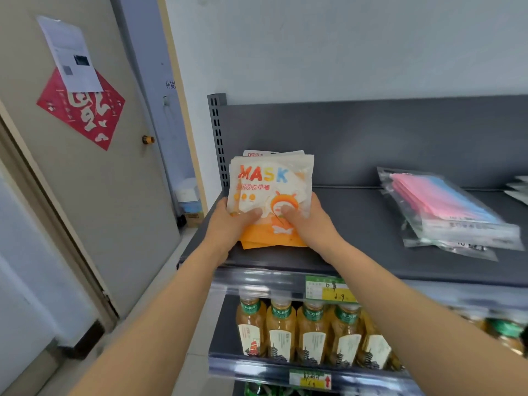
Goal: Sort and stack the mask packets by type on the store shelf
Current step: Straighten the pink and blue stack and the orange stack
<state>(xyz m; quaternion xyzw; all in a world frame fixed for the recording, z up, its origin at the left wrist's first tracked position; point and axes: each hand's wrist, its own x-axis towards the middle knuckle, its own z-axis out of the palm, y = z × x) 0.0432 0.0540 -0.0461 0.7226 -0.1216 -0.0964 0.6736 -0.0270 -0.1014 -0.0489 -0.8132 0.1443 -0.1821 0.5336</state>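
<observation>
A stack of white and orange mask packets printed "MASK" stands tilted upright at the left end of the dark grey top shelf. My left hand grips its lower left side, thumb across the front. My right hand grips its lower right side, thumb on the front too. To the right, clear packets of pink and blue masks lie flat in a loose pile on the same shelf. More pale packets show at the far right edge, mostly cut off.
The shelf's back panel and slotted upright post rise behind the packets. Below, a row of amber drink bottles fills the lower shelf. A door with a red paper sign stands at the left.
</observation>
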